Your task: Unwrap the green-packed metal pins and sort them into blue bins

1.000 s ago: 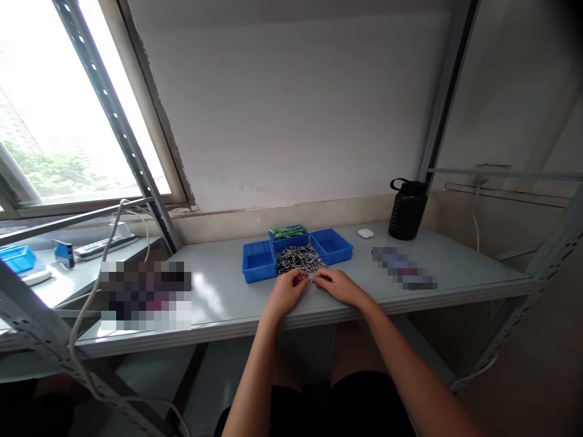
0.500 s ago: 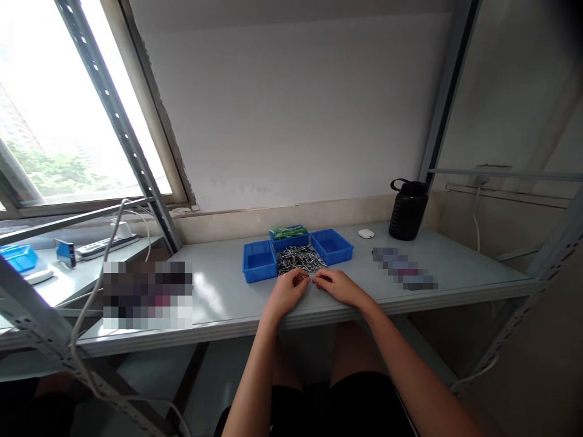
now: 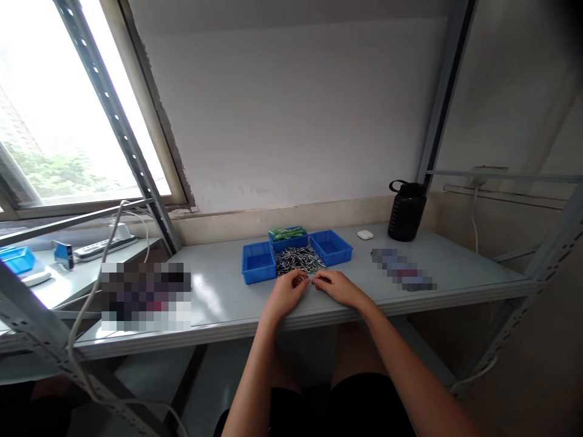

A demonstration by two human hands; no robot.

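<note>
A loose pile of dark and silver screw-like pieces lies on the grey table between blue bins. Just in front of it, my left hand has its fingers curled together, holding something too small to make out. My right hand is close beside it, its fingertips pressed together and nearly meeting those of the left; what they hold is hidden. A left blue bin and a right blue bin flank the pile. The back blue bin contains green packets.
A black bottle and a small white case stand at the back right. Blurred-out items lie on the table at left and right. A white cable hangs by the left metal post.
My right fingertips have shifted very slightly toward my left hand. The whole view has moved a little; the bins and pile stay in place.
</note>
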